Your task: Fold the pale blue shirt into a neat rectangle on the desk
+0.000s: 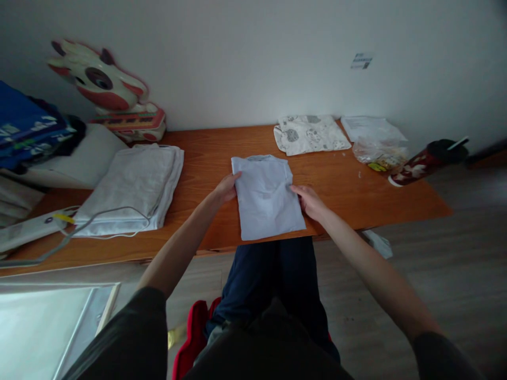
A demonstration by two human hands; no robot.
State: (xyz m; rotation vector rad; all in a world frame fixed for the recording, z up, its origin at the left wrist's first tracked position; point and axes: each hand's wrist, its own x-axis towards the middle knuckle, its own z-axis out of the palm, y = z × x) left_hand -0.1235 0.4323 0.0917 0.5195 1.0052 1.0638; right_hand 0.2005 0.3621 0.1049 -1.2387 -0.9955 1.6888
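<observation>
A folded white shirt [269, 203] lies on the wooden table in front of me, its neckline at the far end and its near edge by the table's front. My left hand [227, 187] grips the shirt's left side, thumb on top and the other fingers mostly hidden. On the opposite side, my right hand [309, 201] pinches the right edge between thumb and fingers. Light creases run across the middle of the cloth.
Left on the table [202, 142] are a folded grey-white cloth stack [134, 179], a power strip [35, 229] with a cable, and a cow-shaped toy keyboard [114, 95]. Behind lies a patterned folded cloth [312, 134]; right, a plastic bag [380, 153] and a dark red tumbler [428, 161].
</observation>
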